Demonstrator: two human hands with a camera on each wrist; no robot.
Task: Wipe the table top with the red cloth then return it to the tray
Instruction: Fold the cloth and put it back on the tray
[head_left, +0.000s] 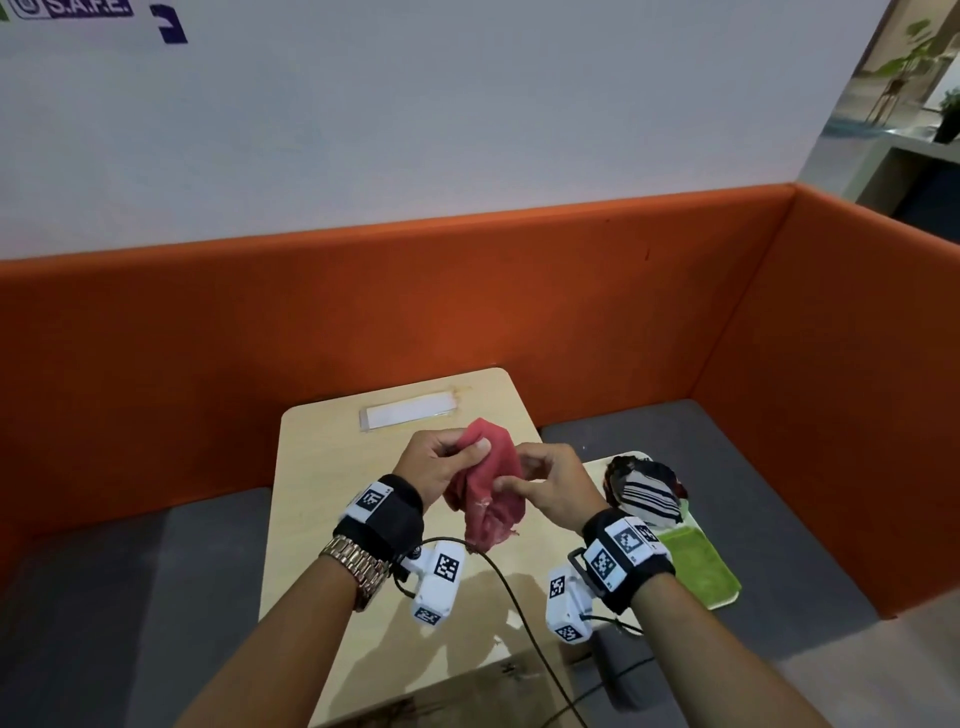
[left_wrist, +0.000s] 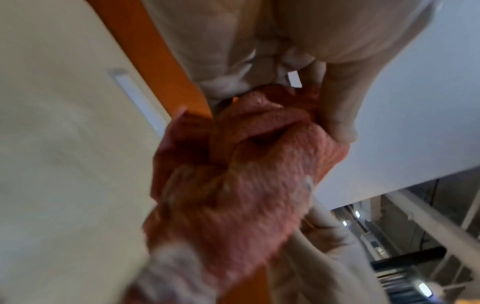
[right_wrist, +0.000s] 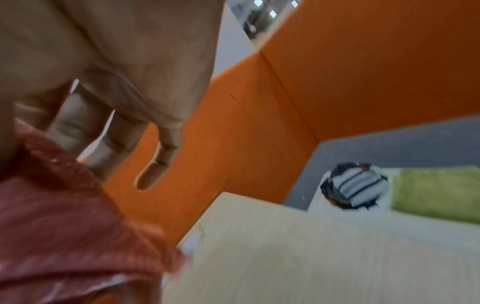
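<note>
Red cloth (head_left: 488, 486): soft, light, limp, bunched above the counter (head_left: 322, 467); my left hand (head_left: 441, 462) and right hand (head_left: 550, 483) both pinch its upper folds, best taken there.

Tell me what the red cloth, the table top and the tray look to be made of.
Red cloth: soft, nubby fabric, probably terry or microfibre; it crumples and hangs in folds between both hands.
Table top: pale wood-look board, likely laminate; faint grain, smooth matt face, rounded corners.
Tray: cream, smooth and rigid, possibly plastic; little of it shows.
</note>
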